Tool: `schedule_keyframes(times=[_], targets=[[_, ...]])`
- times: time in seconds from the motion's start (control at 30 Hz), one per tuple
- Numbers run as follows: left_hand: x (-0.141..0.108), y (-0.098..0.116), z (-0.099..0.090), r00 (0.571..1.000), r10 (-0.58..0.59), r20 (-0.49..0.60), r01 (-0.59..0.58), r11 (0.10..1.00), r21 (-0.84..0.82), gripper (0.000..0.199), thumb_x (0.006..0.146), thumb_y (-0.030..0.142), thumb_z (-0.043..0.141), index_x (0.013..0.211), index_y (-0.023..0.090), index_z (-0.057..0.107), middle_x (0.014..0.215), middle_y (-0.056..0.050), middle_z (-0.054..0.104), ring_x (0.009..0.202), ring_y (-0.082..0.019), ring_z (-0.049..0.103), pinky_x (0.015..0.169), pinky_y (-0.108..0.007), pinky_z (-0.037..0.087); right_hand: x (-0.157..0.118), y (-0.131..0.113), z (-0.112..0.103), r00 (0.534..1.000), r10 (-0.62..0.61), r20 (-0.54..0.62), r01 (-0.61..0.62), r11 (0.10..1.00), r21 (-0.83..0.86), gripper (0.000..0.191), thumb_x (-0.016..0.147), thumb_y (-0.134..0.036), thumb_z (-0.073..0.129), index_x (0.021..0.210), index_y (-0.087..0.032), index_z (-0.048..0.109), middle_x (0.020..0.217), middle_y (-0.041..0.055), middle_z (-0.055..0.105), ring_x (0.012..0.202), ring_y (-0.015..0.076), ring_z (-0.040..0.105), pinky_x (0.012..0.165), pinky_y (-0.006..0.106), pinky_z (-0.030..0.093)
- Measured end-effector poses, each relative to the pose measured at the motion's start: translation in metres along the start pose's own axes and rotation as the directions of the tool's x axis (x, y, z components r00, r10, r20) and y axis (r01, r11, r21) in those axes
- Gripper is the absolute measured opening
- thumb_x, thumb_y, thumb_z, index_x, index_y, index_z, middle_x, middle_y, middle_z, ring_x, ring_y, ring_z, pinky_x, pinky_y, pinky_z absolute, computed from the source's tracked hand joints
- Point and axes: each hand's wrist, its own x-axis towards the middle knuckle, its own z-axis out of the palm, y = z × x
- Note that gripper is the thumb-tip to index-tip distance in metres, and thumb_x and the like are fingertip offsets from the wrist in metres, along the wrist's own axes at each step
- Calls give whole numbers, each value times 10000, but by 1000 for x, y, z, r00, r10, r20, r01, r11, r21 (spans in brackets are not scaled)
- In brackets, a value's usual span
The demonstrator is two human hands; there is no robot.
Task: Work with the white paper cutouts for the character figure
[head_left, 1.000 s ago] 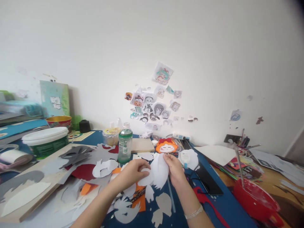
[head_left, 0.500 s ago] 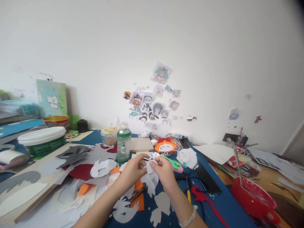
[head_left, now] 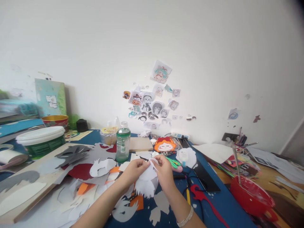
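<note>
White cutout (head_left: 146, 182) turned broadside, hanging below left hand (head_left: 136, 169) and right hand (head_left: 164, 171), each grip pinching its top

White paper cutout (head_left: 145, 187) at 6 o'clock in view. Jagged, toothed fringe along its own 6 o'clock edge; narrow strip (head_left: 153, 165) angled at 1 o'clock. Pinched at upper end. Layer count unclear.

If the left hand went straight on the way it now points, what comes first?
Beyond the fringed white paper cutout it holds, the left hand would probably meet the right hand first, though depth is hard to judge.
</note>
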Motion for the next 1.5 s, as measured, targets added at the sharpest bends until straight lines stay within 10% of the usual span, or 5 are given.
schedule_keyframes(times=[0.27, 0.47, 0.6, 0.83, 1.5], targets=[[1, -5, -10, 996, 4, 92, -20, 984, 178, 343, 680, 502, 460, 689, 173, 557, 652, -16, 569, 623, -186, 516, 510, -248, 341, 0, 7, 4, 995, -95, -31, 90, 987, -132, 142, 681, -289, 576, 743, -162, 575, 677, 32, 610, 634, 170, 568, 582, 267, 450], [13, -12, -68, 903, -10, -430, 159, 937, 312, 336, 672, 442, 438, 799, 158, 565, 754, -68, 609, 704, -231, 559, 572, -280, 378, 24, 11, -29, 984, -154, -91, 131, 966, -224, 221, 754, -342, 503, 827, -163, 608, 775, 61, 638, 642, 165, 580, 581, 286, 472], [8, -8, -83, 846, 51, -531, 144, 936, 320, 299, 700, 466, 411, 701, 186, 516, 594, 1, 540, 568, -181, 520, 497, -247, 333, 28, 14, -39, 914, -324, 245, 403, 648, -646, 158, 731, -182, 522, 677, -204, 669, 1015, 50, 627, 965, 229, 500, 823, 354, 408], [3, -1, -74, 839, 153, -522, 101, 899, 426, 275, 718, 448, 415, 588, 206, 421, 504, 46, 380, 488, -136, 421, 437, -226, 247, 25, 22, -14, 824, -165, 542, 564, 325, -759, 245, 733, -177, 542, 958, -204, 635, 1229, 31, 517, 1055, 243, 417, 912, 378, 318], [-5, 0, -83, 805, 135, -578, 0, 974, 227, 488, 722, 376, 443, 1184, 219, 449, 515, 61, 443, 474, -143, 459, 498, -232, 356, 36, 31, -25, 891, -415, 187, 413, 565, -715, 425, 785, -187, 409, 1202, -125, 471, 1239, 100, 482, 1124, 249, 381, 955, 425, 328]])
